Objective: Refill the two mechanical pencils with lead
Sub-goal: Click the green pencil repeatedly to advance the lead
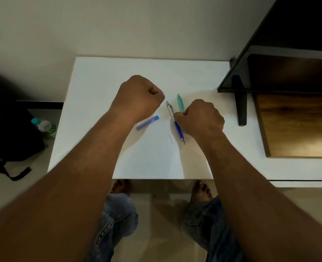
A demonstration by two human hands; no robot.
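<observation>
Hands work over the white worktop (99,82). Left hand (139,97) is raised and curled into a fist, knuckles up; whether anything is inside it I cannot tell. Right hand (200,118) pinches the middle of the blue pencil (178,129), which seems to lie on the worktop, tip towards the person. Teal pencil (180,103) lies just beyond, its near end hidden under that hand. Lead case (147,122) rests by the left wrist, one end under it. One loose lead (170,138) lies just left of the blue pencil's tip. Off to the left, a bottle (43,125) sits beside a black bag (8,129) on the floor.
</observation>
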